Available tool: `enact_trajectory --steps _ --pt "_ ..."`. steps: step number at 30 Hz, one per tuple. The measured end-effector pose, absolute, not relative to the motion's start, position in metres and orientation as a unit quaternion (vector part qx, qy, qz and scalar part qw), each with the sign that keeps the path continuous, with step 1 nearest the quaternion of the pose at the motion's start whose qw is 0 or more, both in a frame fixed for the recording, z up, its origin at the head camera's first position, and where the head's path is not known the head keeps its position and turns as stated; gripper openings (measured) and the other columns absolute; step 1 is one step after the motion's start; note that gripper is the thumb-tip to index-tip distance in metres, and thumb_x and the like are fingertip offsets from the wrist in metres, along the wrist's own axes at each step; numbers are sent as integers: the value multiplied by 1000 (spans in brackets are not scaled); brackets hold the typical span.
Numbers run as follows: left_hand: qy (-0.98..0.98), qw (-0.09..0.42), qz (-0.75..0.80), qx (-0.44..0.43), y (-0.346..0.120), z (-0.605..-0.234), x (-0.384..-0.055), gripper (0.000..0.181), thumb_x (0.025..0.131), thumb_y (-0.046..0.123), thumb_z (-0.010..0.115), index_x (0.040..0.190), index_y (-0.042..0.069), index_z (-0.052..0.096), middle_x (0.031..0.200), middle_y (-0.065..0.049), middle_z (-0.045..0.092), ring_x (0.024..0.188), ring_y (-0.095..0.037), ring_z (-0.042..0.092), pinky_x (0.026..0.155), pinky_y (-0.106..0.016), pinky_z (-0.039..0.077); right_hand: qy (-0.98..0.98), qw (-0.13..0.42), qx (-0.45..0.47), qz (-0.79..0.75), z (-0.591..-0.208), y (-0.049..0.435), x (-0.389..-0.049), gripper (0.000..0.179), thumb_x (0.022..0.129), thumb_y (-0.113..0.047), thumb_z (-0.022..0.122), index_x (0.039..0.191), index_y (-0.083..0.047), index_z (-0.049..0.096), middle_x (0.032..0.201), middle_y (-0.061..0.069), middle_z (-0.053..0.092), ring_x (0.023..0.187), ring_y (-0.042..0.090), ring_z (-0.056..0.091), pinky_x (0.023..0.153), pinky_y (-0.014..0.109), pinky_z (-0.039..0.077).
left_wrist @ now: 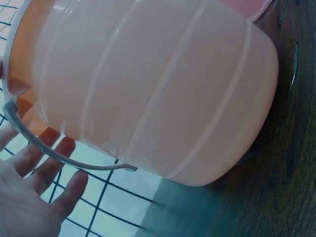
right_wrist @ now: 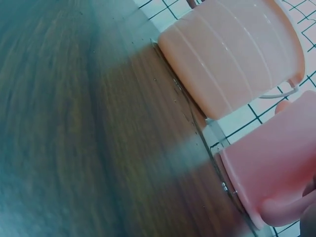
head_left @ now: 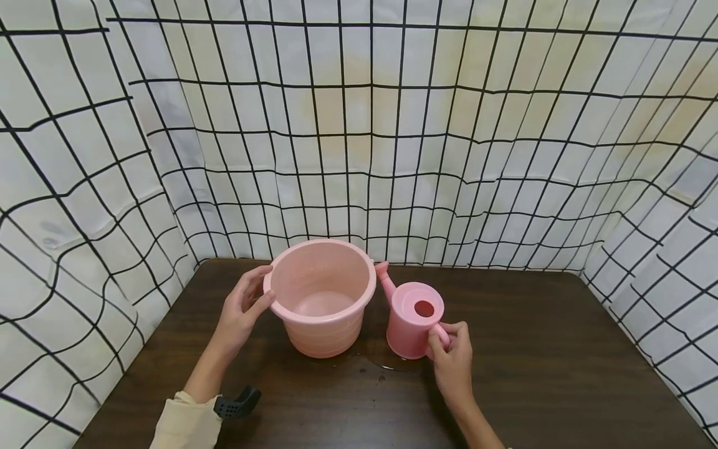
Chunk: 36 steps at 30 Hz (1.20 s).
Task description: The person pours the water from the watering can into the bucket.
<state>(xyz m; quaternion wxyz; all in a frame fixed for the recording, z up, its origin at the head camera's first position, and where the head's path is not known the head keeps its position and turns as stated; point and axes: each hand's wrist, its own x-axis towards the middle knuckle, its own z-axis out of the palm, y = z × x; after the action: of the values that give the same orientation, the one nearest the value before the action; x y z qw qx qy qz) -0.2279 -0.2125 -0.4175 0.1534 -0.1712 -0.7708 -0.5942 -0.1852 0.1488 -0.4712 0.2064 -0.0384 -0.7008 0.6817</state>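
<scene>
Sleeve (head_left: 187,423), left grip (head_left: 242,310) apart on bucket rim (head_left: 321,319), right (head_left: 453,362) clamping watering can (head_left: 405,332), tabletop (head_left: 561,362) rightward

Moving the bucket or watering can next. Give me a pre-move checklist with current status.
1. Right hand grips watering can handle: ok.
2. Left hand touches bucket: ok, at the rim on its left side.
3. Watering can upright: ok.
4. Table dry around the bases: not ok, water lies in front of them.
5. Spout clear of bucket rim: cannot tell, they look very close in the head view.
6. Water level inside the can: cannot tell.
</scene>
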Motion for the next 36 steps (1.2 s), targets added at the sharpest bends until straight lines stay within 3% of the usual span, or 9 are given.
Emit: enact_trajectory --steps 8,21,36 --pt "-769 158 -595 -171 -211 -418 -229 46 97 4 53 141 7 44 142 -21 50 116 -11 54 90 -12 42 -675 238 -53 696 -472 149 -186 22 90 3 61 104 9 46 76 3 58 63 10 59 57 27 58" --pt "-770 157 -595 -170 -211 -418 -228 45 97 5 53 141 6 43 141 -22 50 115 -10 54 90 -13 42 -620 294 -69 725 -464 153 -186 16 85 9 60 97 11 49 72 -1 60 55 8 58 45 31 54" --pt "-776 150 -591 -164 -213 -418 -228 46 97 8 53 142 9 43 145 -18 48 117 -8 53 92 -12 42 -573 327 -67 749 -441 165 -189 14 83 10 62 88 1 54 75 -1 67 58 6 61 44 35 53"
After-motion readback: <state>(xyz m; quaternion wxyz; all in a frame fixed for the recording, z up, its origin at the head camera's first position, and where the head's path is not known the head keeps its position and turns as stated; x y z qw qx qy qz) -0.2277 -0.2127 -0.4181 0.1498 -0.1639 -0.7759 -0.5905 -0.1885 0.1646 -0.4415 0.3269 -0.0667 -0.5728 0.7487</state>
